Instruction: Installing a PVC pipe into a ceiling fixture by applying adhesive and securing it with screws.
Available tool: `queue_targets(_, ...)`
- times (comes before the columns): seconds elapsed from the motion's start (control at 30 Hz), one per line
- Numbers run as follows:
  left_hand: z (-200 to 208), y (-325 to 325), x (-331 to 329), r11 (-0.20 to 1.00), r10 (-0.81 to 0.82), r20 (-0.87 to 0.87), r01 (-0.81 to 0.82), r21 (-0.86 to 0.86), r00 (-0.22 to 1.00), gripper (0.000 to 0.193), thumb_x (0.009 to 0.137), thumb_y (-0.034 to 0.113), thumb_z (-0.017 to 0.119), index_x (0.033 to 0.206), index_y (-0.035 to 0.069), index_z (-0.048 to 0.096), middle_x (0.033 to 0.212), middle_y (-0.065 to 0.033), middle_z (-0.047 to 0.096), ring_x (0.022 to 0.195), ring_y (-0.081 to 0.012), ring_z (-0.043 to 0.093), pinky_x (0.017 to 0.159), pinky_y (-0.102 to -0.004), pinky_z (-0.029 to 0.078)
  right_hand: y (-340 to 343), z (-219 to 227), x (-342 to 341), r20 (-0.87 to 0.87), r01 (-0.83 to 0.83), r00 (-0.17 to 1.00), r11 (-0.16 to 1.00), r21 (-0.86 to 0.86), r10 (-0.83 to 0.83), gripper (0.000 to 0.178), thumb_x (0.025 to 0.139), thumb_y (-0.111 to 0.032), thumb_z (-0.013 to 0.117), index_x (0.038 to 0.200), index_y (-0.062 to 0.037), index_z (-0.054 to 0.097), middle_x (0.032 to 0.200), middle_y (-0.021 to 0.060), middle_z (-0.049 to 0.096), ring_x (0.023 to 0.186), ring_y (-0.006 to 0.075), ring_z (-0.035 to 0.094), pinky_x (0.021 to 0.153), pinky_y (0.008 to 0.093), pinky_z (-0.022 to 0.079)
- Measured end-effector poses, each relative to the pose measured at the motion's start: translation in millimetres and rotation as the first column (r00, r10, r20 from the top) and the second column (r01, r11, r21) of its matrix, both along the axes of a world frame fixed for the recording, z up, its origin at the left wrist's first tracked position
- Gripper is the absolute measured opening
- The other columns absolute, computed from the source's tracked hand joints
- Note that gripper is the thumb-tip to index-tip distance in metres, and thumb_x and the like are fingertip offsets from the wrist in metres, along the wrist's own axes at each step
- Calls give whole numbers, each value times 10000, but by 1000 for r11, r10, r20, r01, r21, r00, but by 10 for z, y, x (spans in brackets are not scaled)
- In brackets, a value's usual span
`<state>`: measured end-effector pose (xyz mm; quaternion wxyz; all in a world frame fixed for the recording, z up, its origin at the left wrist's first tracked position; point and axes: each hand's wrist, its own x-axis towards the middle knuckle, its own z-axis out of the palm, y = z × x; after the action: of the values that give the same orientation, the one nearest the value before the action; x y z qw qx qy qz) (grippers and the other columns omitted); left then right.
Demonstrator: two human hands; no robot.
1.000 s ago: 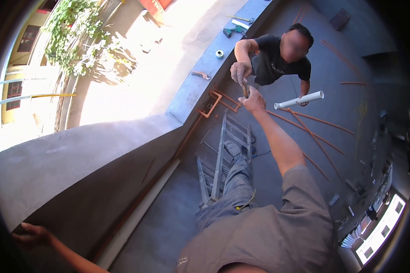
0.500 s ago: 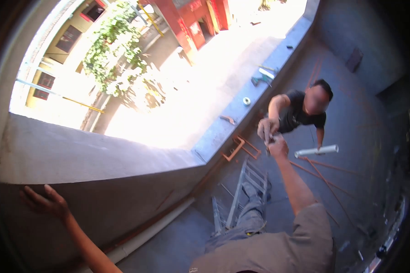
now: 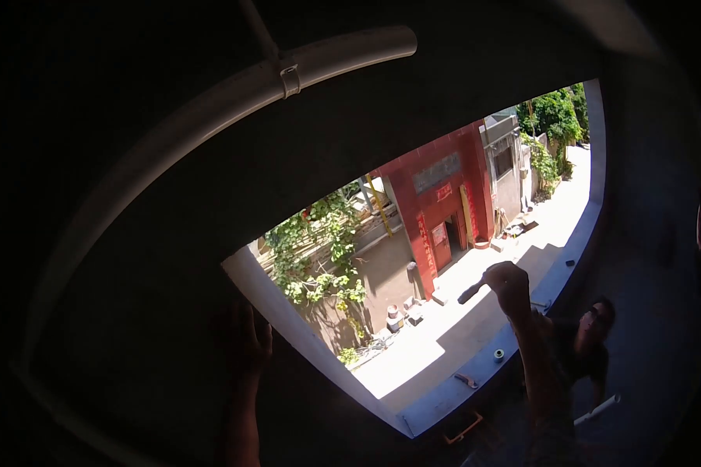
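Note:
In deep shadow, my left hand (image 3: 247, 338) is raised beside the left edge of the window opening, its fingers stretched upward against the dark wall. My right hand (image 3: 508, 286) is closed and raised in front of the bright opening. From it sticks a short dark object (image 3: 471, 294), seen only in silhouette; its kind cannot be made out. Overhead, a pale round pipe (image 3: 210, 117) curves across the dark ceiling. A clip (image 3: 290, 80) on a thin rod (image 3: 260, 31) wraps around it near its open right end.
A co-worker (image 3: 592, 335) stands below on the right, beside a white pipe piece (image 3: 597, 409). On the window ledge (image 3: 436, 405) lie a roll of tape (image 3: 498, 356) and a hand tool (image 3: 466, 380). An orange metal frame (image 3: 465, 428) is below the ledge.
My view has swung up from the floor to the ceiling pipe. My right hand has drawn away from the co-worker's hand and risen with the dark object. My left hand stays by the wall.

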<state>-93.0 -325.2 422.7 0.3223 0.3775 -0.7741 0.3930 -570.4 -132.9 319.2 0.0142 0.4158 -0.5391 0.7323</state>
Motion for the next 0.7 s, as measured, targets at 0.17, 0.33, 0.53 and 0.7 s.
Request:
queue_targets(0.17, -150, -248, 186, 987, -129, -132, 140, 76, 983, 596, 918, 247, 582, 1419, -2, 376, 1463, -257, 346, 1385, -412, 290, 1146, -507, 218, 41, 2376, -104, -252, -22, 967, 972, -233, -38, 164, 823, -139, 722, 948, -44, 674, 854, 48, 686, 811, 107, 643, 752, 275, 511)
queue_targets(0.33, -176, -317, 81, 985, -117, -154, 135, 111, 981, 643, 890, 200, 604, 1442, -1, 342, 1500, -239, 296, 1399, -397, 271, 1159, -478, 198, 162, 3677, -490, -530, -178, 827, 809, -561, -186, 151, 859, -178, 693, 949, -62, 656, 768, 9, 612, 611, 60, 536, 484, 228, 416)
queue_targets(0.53, -61, -147, -1, 998, -29, -27, 27, -54, 999, 632, 901, 277, 584, 1437, 23, 362, 1485, -235, 320, 1386, -402, 288, 1152, -504, 202, 209, 4543, 73, -321, -130, 943, 794, -594, -86, 129, 859, -153, 662, 810, -34, 648, 680, 31, 595, 560, 89, 525, 478, 254, 399)
queue_targets(0.7, -116, -216, 44, 1000, -7, -24, 7, -28, 1000, 598, 927, 334, 550, 1418, 33, 388, 1468, -241, 339, 1365, -432, 302, 1127, -564, 220, -36, 4527, 51, -357, 91, 859, 795, -600, -368, 151, 816, -141, 663, 842, 8, 662, 729, 125, 651, 684, 221, 616, 636, 385, 479)
